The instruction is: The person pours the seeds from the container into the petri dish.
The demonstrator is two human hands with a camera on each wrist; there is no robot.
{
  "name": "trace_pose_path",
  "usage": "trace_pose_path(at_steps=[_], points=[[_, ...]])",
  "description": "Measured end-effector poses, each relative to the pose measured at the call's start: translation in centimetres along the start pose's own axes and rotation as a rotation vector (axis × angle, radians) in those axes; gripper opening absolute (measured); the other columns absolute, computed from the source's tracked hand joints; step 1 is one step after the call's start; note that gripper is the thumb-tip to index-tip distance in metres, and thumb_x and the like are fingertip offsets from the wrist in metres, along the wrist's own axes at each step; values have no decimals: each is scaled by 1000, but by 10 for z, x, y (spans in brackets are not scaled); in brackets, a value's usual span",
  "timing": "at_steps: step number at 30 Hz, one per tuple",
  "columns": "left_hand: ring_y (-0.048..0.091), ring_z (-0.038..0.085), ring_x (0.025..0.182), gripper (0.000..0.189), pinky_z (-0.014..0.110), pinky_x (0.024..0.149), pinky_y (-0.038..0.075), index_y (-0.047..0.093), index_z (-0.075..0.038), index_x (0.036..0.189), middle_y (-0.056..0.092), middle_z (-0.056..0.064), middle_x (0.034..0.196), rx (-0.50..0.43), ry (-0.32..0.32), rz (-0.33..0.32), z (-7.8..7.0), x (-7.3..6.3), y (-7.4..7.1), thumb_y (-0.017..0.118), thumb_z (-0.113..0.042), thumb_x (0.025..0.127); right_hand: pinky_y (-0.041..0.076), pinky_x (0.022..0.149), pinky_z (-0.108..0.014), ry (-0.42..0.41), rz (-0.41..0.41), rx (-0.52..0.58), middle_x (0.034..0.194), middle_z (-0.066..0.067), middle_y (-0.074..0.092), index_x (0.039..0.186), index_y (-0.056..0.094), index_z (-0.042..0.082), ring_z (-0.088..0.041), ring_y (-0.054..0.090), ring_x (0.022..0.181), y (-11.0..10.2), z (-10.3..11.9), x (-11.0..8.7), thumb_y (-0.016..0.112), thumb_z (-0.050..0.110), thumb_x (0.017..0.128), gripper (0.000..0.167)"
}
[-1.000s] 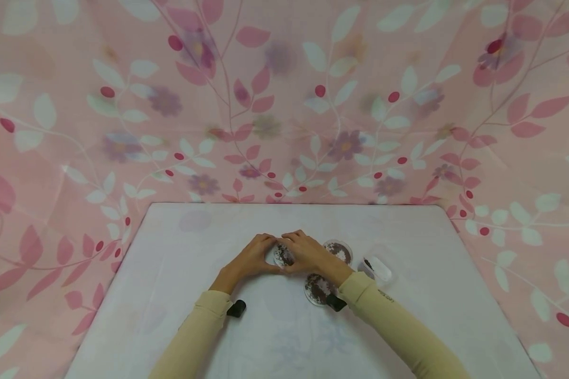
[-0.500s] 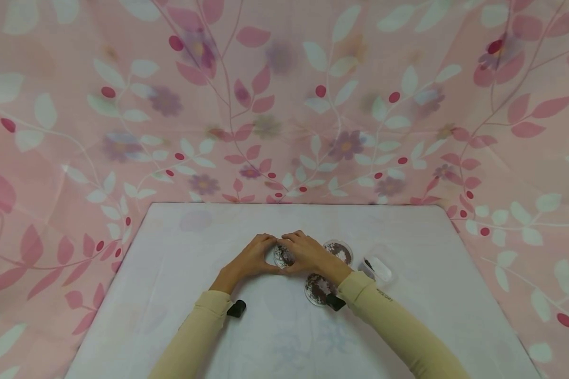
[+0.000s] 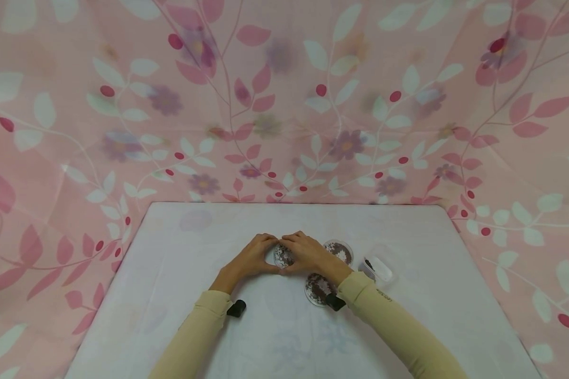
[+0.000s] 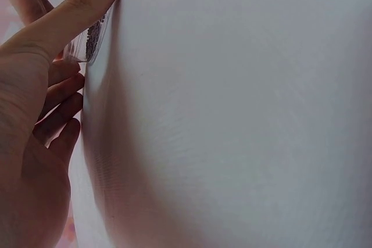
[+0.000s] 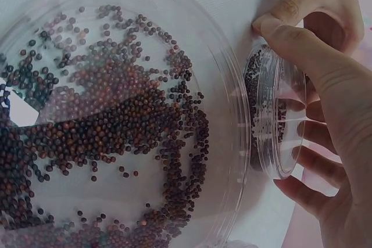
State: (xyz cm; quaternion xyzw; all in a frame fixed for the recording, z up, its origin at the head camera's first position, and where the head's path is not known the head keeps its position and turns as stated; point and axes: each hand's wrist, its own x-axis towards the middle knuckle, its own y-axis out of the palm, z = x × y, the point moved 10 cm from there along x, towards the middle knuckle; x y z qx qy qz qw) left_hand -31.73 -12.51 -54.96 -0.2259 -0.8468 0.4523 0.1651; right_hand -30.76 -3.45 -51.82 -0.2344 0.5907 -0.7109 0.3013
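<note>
Both hands surround a small clear petri dish (image 3: 282, 256) of dark round seeds, low over the white table. My left hand (image 3: 250, 258) grips its left side, the thumb along the near edge in the left wrist view. From the right my right hand (image 3: 308, 253) curls round the same dish, thumb tip close to the other thumb. In the right wrist view the held dish (image 5: 273, 114) is seen edge-on, its lid on. Beneath the right wrist lies another lidded petri dish (image 5: 104, 137) of reddish-brown seeds. The right hand hides part of the held dish in the head view.
A third petri dish (image 3: 339, 249) of seeds lies behind the right wrist. To its right stands a clear plastic box (image 3: 383, 270) with a white piece and some dark matter in it. A pink floral cloth (image 3: 284, 105) hangs behind the white table (image 3: 194, 226).
</note>
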Motion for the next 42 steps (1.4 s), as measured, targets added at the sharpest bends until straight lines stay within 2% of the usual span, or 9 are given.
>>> trace_pose_path(at_steps=[25, 31, 34, 38, 42], points=[[50, 24, 125, 80, 42, 110, 43, 60, -5, 132, 58, 7, 131, 21, 24, -31, -1, -1, -1, 86, -48, 70, 46, 107, -43, -18, 7, 49, 145, -10, 52, 143, 51, 11, -29, 50, 129, 2, 0, -1, 73, 60, 79, 84], [49, 25, 127, 81, 42, 110, 43, 58, -5, 135, 57, 9, 133, 36, 8, -33, -3, -3, -1, 85, -48, 71, 45, 108, -45, -25, 17, 52, 147, -11, 50, 144, 49, 12, -30, 49, 131, 3, -1, 0, 73, 60, 79, 85], [48, 27, 129, 85, 43, 111, 42, 54, -4, 138, 55, 11, 135, 48, -4, -44, -6, -5, -3, 85, -47, 71, 45, 107, -50, -34, -2, 78, 147, -15, 49, 143, 49, 7, -34, 47, 133, 0, 0, -2, 75, 58, 78, 87], [44, 29, 133, 95, 45, 110, 43, 47, -5, 144, 51, 13, 140, 106, -40, -72, -6, -8, -6, 83, -54, 71, 40, 110, -56, -22, -49, 103, 151, -18, 44, 144, 46, 2, -38, 41, 140, -7, -3, -8, 77, 57, 76, 93], [44, 29, 135, 102, 46, 111, 42, 43, -8, 147, 49, 12, 143, 192, -72, -127, -8, -12, -14, 78, -64, 70, 32, 116, -56, 32, -101, 73, 155, -15, 38, 149, 39, 5, -36, 33, 146, -19, -12, -18, 72, 64, 77, 100]])
